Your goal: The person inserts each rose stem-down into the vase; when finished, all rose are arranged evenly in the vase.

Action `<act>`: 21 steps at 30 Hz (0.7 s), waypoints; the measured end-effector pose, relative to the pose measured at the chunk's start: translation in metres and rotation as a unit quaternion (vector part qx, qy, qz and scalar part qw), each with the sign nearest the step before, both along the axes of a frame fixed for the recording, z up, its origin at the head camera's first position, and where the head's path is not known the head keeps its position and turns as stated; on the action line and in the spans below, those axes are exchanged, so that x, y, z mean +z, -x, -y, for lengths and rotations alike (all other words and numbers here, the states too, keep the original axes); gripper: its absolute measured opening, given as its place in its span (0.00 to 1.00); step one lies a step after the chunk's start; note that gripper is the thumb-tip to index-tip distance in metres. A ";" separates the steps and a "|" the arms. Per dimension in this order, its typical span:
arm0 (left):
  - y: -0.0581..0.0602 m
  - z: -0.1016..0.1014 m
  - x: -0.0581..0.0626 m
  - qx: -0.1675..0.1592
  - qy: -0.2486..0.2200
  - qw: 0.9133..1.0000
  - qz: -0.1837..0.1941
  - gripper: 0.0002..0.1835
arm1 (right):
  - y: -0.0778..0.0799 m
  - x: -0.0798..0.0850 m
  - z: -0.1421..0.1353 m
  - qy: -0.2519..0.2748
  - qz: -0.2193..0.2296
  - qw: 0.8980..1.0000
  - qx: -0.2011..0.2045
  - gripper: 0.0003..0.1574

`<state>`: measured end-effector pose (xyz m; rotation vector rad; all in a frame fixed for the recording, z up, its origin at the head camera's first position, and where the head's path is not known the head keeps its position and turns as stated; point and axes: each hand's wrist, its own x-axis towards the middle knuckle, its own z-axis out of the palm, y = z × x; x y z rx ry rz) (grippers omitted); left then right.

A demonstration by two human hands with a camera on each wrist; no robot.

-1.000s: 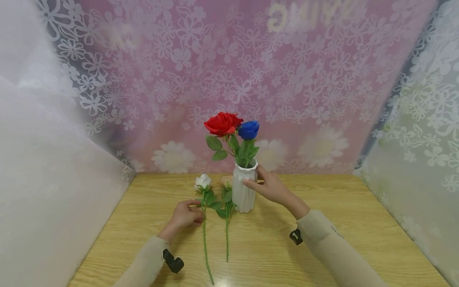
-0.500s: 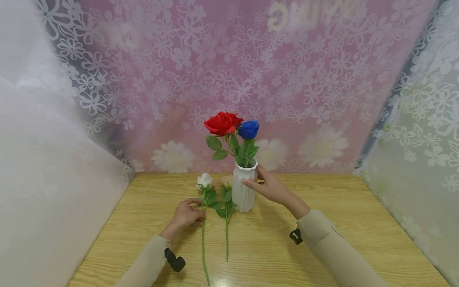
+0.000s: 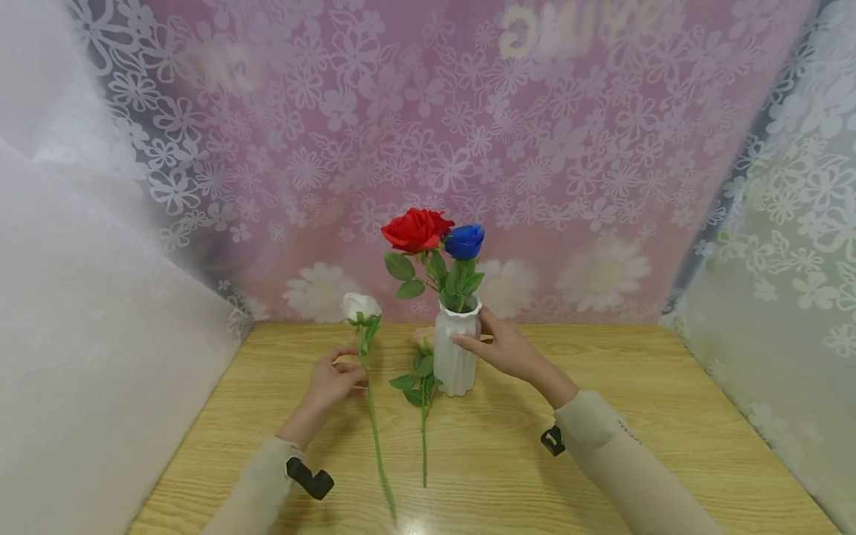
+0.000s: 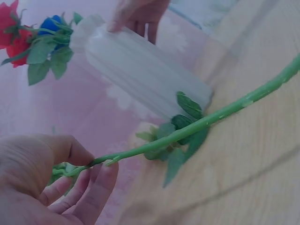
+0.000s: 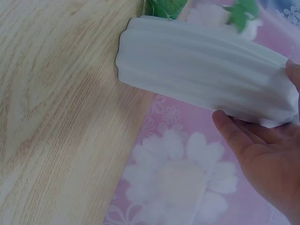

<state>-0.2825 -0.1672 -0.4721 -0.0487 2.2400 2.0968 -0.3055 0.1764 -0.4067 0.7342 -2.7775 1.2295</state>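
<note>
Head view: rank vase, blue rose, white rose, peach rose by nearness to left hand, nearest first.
1. White rose: stem pinched in the left hand.
2. Peach rose: to that hand's right.
3. Vase: farther right, gripped by the right hand.
4. Blue rose: farthest, above the vase's mouth.

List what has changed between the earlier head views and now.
The white rose has come up off the table, its bloom shifting leftward, away from the peach rose. The left grip, already at its stem before, has moved up and left with it, pinching the stem. Unchanged: the right grip holding the vase, the red and blue blooms in it, and the peach rose.
</note>
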 end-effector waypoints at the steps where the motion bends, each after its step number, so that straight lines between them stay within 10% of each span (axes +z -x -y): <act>1: 0.000 0.001 0.004 0.004 -0.002 1.000 -0.005 0.27 | 0.000 0.000 0.000 0.000 0.000 1.000 -0.001 0.52; 21: -0.002 0.008 0.069 0.090 -0.131 0.982 -0.105 0.32 | 0.001 0.000 0.000 -0.002 -0.005 1.000 -0.005 0.52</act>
